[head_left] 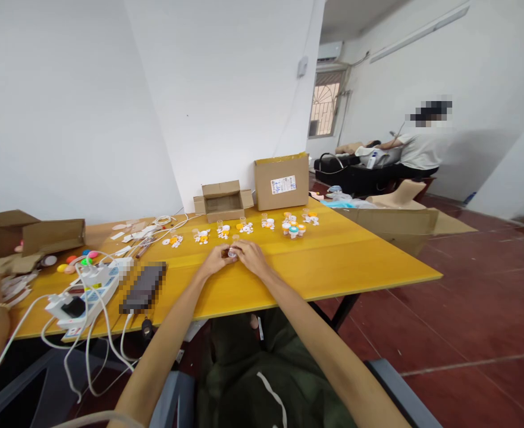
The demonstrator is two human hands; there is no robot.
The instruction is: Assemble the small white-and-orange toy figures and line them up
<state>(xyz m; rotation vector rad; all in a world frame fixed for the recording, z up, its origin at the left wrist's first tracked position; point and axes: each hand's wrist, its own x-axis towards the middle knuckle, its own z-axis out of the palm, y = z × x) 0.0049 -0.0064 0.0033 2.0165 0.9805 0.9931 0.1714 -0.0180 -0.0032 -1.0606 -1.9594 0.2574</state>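
Above the wooden table [333, 255], my left hand [216, 260] and my right hand [250, 255] meet, fingers closed around a small whitish round piece [232, 253]. Its exact kind is too small to make out. Just beyond my hands lie groups of small white and orange plastic parts [203, 236], each group near a little clear cup [219, 224]. To the right of my right hand stands a cluster of small containers with orange and teal lids [293, 230].
Behind the parts stand an open cardboard box [222, 202] and a taller carton [282, 183]. On the left are a power strip [96, 297] with white cables, a dark phone [144, 288] and colourful balls [71, 260]. Another person [424, 148] sits at the far right.
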